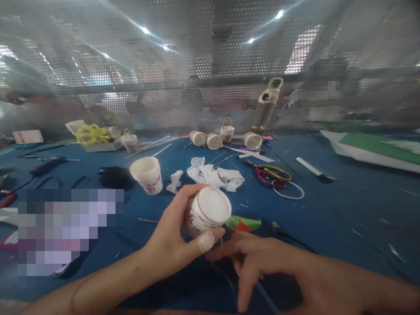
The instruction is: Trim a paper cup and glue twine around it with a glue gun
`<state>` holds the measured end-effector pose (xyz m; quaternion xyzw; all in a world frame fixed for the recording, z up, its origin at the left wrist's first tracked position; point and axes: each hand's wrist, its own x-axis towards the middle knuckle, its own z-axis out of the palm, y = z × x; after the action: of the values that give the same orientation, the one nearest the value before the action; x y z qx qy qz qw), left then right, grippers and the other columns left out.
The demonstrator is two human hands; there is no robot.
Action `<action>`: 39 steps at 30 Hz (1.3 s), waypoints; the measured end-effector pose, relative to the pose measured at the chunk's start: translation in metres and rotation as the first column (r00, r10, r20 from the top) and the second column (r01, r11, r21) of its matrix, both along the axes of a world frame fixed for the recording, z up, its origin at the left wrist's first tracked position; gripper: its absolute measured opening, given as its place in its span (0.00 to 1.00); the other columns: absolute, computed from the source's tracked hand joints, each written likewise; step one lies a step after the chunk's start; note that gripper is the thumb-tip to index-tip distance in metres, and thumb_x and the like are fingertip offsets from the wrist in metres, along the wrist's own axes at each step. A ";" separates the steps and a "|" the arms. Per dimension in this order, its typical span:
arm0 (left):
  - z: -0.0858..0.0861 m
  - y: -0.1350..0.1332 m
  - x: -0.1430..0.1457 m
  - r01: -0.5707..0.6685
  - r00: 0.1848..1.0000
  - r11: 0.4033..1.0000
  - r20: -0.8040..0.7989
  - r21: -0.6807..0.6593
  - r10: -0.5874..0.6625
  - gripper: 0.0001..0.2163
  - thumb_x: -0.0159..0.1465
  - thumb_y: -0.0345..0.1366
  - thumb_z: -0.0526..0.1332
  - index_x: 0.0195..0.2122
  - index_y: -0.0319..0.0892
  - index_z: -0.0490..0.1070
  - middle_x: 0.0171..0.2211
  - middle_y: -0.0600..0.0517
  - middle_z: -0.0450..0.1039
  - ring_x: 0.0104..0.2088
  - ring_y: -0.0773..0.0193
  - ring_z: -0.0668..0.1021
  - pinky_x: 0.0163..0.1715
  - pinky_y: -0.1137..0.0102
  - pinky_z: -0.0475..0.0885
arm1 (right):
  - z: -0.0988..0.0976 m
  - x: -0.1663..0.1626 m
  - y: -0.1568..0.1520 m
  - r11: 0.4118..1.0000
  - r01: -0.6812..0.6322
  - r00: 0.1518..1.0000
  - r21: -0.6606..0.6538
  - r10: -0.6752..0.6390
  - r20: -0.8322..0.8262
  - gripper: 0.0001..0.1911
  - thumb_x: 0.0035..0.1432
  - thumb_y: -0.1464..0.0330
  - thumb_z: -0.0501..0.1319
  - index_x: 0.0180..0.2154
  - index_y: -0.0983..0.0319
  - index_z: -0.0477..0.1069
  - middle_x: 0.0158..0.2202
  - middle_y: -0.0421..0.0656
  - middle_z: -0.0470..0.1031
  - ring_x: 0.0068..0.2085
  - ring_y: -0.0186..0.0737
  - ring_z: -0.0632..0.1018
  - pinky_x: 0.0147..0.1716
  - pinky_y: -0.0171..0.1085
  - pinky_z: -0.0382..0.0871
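My left hand grips a white paper cup, tilted with its round base facing up toward me. Printed marks show on its side, and a thin brown cord hangs close to my left thumb. Just below the cup is my right hand, its index finger reaching under the cup's lower side. The cord runs down by the right fingers, which seem to pinch it; the exact contact is partly hidden. Behind the hands lie a green piece and an orange piece.
Stacked paper cups stand left of crumpled white paper. Red-and-yellow-handled scissors lie to the right. Along the perforated screen are cord-wrapped cups, a bottle and a box holding yellow scissors.
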<state>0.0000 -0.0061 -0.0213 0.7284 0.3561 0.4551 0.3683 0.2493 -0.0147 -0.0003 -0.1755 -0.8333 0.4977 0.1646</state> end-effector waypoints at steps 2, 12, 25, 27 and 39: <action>-0.002 0.000 0.000 -0.007 0.999 0.999 -0.032 0.035 0.008 0.25 0.64 0.37 0.70 0.59 0.55 0.62 0.53 0.55 0.73 0.51 0.62 0.77 0.52 0.70 0.74 | -0.003 0.000 0.003 0.993 -0.008 0.997 -0.115 -0.001 -0.072 0.11 0.58 0.71 0.69 0.44 0.59 0.79 0.59 0.48 0.76 0.60 0.47 0.75 0.58 0.44 0.66; -0.004 0.000 0.000 -0.055 0.990 0.996 -0.124 0.073 0.064 0.25 0.64 0.39 0.70 0.59 0.53 0.61 0.53 0.52 0.72 0.50 0.58 0.78 0.50 0.66 0.76 | -0.024 -0.001 0.004 0.874 0.212 0.960 -0.437 -0.271 -0.075 0.21 0.57 0.61 0.72 0.44 0.58 0.64 0.27 0.31 0.67 0.30 0.30 0.68 0.34 0.32 0.63; -0.001 0.002 0.001 -0.100 0.981 0.994 -0.165 0.036 0.105 0.24 0.64 0.42 0.70 0.58 0.50 0.62 0.52 0.49 0.73 0.50 0.56 0.78 0.50 0.64 0.75 | -0.017 0.000 0.004 0.851 0.514 0.852 0.106 -0.492 -0.178 0.18 0.68 0.55 0.60 0.33 0.61 0.76 0.18 0.34 0.68 0.17 0.27 0.66 0.17 0.29 0.58; 0.000 0.003 0.001 -0.104 0.980 0.994 -0.169 0.022 0.106 0.24 0.64 0.43 0.70 0.57 0.50 0.62 0.51 0.50 0.74 0.50 0.56 0.79 0.50 0.64 0.75 | -0.016 0.001 0.004 0.831 0.521 0.849 0.193 -0.482 -0.216 0.19 0.69 0.55 0.59 0.32 0.60 0.77 0.21 0.36 0.73 0.20 0.28 0.70 0.19 0.29 0.62; 0.000 0.000 0.002 -0.096 0.982 0.993 -0.172 -0.073 0.082 0.26 0.63 0.44 0.70 0.57 0.49 0.59 0.48 0.49 0.76 0.46 0.57 0.80 0.46 0.64 0.76 | -0.016 0.003 0.003 0.771 0.521 0.852 0.365 -0.440 -0.285 0.20 0.72 0.57 0.56 0.32 0.60 0.77 0.24 0.39 0.79 0.22 0.28 0.75 0.25 0.29 0.68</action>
<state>0.0016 -0.0056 -0.0215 0.7322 0.4363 0.3930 0.3451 0.2522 -0.0119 -0.0166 -0.2962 -0.8300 0.2566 0.3970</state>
